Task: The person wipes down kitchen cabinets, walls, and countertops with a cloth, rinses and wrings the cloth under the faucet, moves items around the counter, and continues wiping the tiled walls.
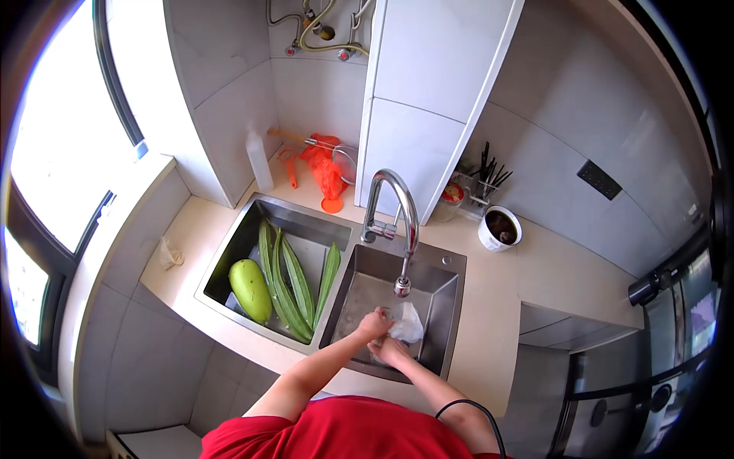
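Both my hands are low in the right sink basin (441, 306), under the tap's spout (402, 287). A white crumpled piece (407, 324), thin like a cloth or a plastic bag, is bunched between them. My left hand (375, 324) is closed at its left side, where something small and clear or greyish shows by the fingers, too blurred to name. Just below, my right hand (391, 351) has its fingers curled at the lower edge of the same white piece. Its fingertips are partly hidden.
The left basin (336, 224) holds a green gourd (250, 291) and several long ridged gourds (297, 279). Behind stand a white bottle (259, 162), a red plastic bag (327, 170) and a strainer (346, 164). A white tub (500, 229) and a chopstick rack (486, 190) are at right.
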The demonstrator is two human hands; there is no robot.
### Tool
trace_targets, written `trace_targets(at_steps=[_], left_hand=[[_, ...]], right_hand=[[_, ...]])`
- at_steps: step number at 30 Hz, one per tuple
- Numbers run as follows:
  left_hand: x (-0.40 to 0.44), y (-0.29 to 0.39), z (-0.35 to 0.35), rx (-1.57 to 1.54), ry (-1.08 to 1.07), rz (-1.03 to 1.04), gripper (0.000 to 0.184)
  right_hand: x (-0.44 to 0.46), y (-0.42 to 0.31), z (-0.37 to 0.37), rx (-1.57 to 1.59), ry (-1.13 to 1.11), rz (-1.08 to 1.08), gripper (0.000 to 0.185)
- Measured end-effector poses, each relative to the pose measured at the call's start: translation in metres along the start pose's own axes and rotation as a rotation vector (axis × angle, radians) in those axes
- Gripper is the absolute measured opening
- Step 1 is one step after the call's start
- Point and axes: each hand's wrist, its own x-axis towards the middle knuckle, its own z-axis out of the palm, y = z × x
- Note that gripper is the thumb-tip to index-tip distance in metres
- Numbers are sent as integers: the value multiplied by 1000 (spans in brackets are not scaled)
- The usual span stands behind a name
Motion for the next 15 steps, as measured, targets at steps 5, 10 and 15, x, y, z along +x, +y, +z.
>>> trace_targets(at_steps=[5, 10, 15], left_hand=[[9, -6, -76, -919, -726, -249, 55], [-5, -5, -126, -1726, -778, 82, 20], [-18, 14, -161, -1759, -652, -99, 17]], right_hand=[[-42, -7, -62, 0, 176, -205, 52], [-58, -44, -118, 1492, -121, 189, 34], [-55, -79, -125, 1337, 323, -123, 34]])
